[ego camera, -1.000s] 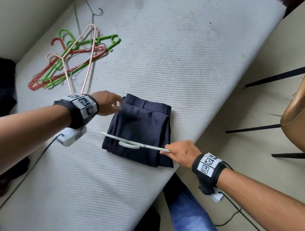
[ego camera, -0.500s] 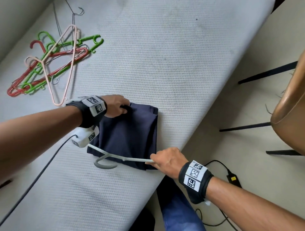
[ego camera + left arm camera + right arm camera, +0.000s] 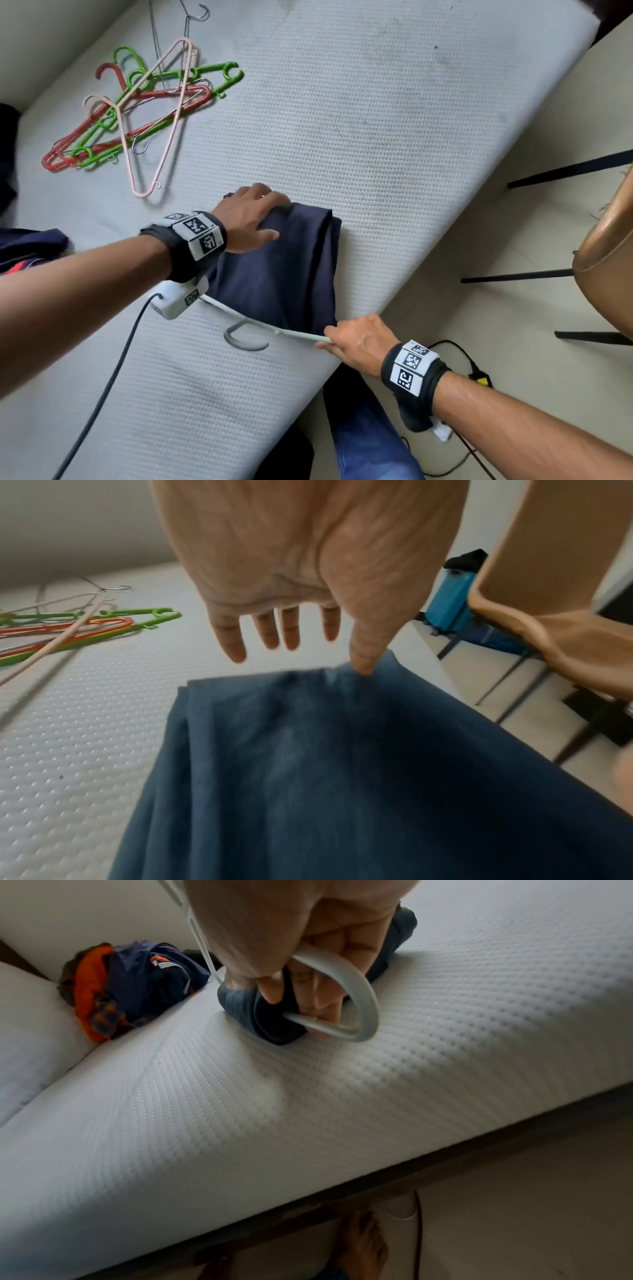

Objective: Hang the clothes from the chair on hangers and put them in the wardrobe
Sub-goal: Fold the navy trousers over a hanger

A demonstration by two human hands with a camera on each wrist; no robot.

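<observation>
1. Since the earlier frame, the left hand [image 3: 248,219] has opened: its fingers, then curled at the far edge of the folded navy trousers [image 3: 284,270], now lie straight and flat on that edge. The hook of the white hanger [image 3: 245,337] has shifted toward the frame centre.
2. The folded navy trousers lie at centre frame on the bed [image 3: 376,137], close to its right-hand edge.
3. The white hanger crosses the near end of the trousers; its hook rests on the bed below them.
4. The right hand [image 3: 358,341], lower centre-right, is clenched around the hanger's end and, in the right wrist view, the trouser fabric beside it.
5. A pile of coloured hangers [image 3: 137,113] lies at upper left, well apart from the trousers.
6. A crumpled navy-and-orange garment [image 3: 30,250] sits at the left edge.
7. A brown chair [image 3: 606,260] stands on the floor at right.
</observation>
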